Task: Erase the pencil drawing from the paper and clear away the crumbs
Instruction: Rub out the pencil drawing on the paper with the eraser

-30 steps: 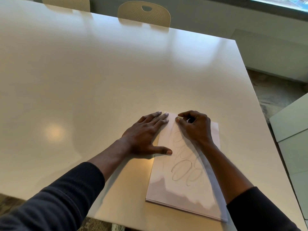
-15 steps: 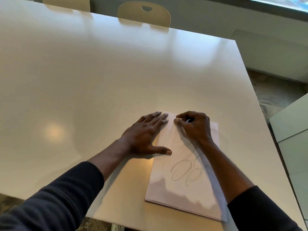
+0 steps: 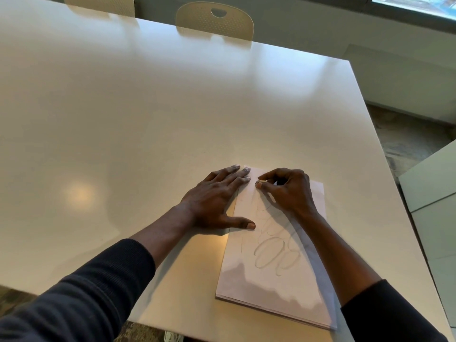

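Observation:
A stack of white paper [image 3: 271, 292] lies near the table's front edge. Looping pencil scribbles [image 3: 271, 255] run down its middle. My left hand [image 3: 214, 201] lies flat with its fingers spread, pressing on the paper's upper left edge, the thumb on the sheet. My right hand [image 3: 288, 191] rests at the top of the sheet. Its thumb and fingers pinch a small pale eraser [image 3: 262, 181] against the paper, and most of the eraser is hidden by the fingers. My right forearm covers part of the drawing.
The paper lies on a large white table [image 3: 148, 132], whose right edge runs close to the sheet. Two beige chairs [image 3: 214, 21] stand at the far side. A pale cabinet [image 3: 434, 193] stands to the right, beyond the table edge.
My right hand's fingertips have shifted a little at the top of the sheet. My left hand and the paper have stayed where they were.

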A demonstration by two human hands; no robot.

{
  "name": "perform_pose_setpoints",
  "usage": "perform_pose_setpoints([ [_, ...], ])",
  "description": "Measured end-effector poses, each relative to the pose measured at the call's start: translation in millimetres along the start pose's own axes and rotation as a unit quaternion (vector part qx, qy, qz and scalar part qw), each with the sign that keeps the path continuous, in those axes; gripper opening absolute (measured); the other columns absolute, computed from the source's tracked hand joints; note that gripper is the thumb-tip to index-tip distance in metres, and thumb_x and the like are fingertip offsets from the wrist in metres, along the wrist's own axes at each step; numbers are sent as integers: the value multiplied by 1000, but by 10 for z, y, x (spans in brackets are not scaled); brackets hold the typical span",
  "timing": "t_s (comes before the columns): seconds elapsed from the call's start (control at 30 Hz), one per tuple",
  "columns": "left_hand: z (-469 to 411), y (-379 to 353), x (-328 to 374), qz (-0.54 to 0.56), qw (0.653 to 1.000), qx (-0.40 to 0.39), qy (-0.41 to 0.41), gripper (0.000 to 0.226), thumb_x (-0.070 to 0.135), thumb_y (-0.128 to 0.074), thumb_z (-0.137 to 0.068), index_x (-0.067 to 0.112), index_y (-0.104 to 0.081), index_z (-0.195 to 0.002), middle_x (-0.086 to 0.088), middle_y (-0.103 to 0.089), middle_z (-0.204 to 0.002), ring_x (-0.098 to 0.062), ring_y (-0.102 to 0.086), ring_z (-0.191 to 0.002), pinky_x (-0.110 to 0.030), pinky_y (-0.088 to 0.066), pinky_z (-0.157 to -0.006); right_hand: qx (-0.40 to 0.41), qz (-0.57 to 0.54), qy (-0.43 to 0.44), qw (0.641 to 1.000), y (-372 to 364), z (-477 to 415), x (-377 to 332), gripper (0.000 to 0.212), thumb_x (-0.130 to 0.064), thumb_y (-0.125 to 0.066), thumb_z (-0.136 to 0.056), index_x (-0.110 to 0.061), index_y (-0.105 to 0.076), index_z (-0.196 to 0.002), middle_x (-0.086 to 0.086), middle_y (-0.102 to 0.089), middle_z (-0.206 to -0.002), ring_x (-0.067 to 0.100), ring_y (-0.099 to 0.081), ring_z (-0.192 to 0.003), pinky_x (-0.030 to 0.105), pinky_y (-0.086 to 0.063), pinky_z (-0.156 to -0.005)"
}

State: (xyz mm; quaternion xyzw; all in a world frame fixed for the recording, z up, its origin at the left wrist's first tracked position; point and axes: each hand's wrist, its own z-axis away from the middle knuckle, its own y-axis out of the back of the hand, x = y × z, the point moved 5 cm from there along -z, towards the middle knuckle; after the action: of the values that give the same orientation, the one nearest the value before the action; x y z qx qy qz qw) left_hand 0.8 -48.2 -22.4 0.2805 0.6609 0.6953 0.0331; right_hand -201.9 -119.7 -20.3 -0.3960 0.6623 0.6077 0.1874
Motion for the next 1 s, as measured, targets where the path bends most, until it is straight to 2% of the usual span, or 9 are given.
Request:
perform_pose_setpoints([
  [0.17,-2,7,6,1,1000,0,-2,124,100,-49,-76,22,-22,-168,11,-5,-179,-8,7,-165,-37,-7,-134,45,5,-16,999,-14,45,-4,13,-34,-88,-86,-29,-85,-98,-13,-78,-87,12,-69,-75,46,-62,-70],
  [0.33,-1,-7,-4,-9,1000,0,-7,123,101,-46,-77,22,-22,-168,10,-5,-179,-10,7,-165,-42,-12,-134,-27,-4,27,999,-13,71,-45,14,-33,-92,-83,-30,-85,-95,-14,-76,-81,9,-65,-67,38,-57,-64],
  [0.5,-8,-8,-4,-8,1000,-3,-3,124,101,-46,-77,22,-22,-168,11,-4,-179,-9,7,-165,-42,-12,-134,42,17,5,999,-29,123,-34,16,-43,-85,-85,-32,-83,-96,-17,-76,-83,10,-67,-72,40,-58,-67],
  [0.63,-5,-4,-5,-10,1000,-1,-6,123,100,-47,-78,21,-22,-168,10,-4,-179,-10,6,-165,-42,-12,-134,-16,1,29,999,-24,149,-62,12,-31,-91,-83,-30,-85,-93,-17,-74,-78,6,-62,-64,28,-50,-61],
  [0.8,-7,-10,0,-5,1000,-8,-1,122,99,-50,-77,24,-20,-169,11,-3,-179,-8,8,-164,-39,-7,-135,56,5,-6,998,24,168,-37,11,-31,-91,-84,-30,-85,-93,-15,-75,-81,5,-61,-65,31,-52,-64],
  [0.93,-4,-12,-10,-5,1000,-11,-1,122,98,-51,-78,23,-19,-169,11,-2,-179,-9,8,-164,-40,-7,-134,-10,-6,36,999,-17,206,-101,12,-28,-92,-83,-29,-85,-93,-16,-73,-77,6,-60,-64,22,-46,-62],
  [1.0,-6,-13,-13,-6,1000,-11,1,122,98,-52,-78,24,-19,-169,11,-2,-179,-10,8,-165,-41,-7,-135,-24,-5,44,999,-9,197,-93,12,-29,-92,-83,-29,-85,-94,-16,-74,-78,7,-61,-63,23,-47,-61],
])
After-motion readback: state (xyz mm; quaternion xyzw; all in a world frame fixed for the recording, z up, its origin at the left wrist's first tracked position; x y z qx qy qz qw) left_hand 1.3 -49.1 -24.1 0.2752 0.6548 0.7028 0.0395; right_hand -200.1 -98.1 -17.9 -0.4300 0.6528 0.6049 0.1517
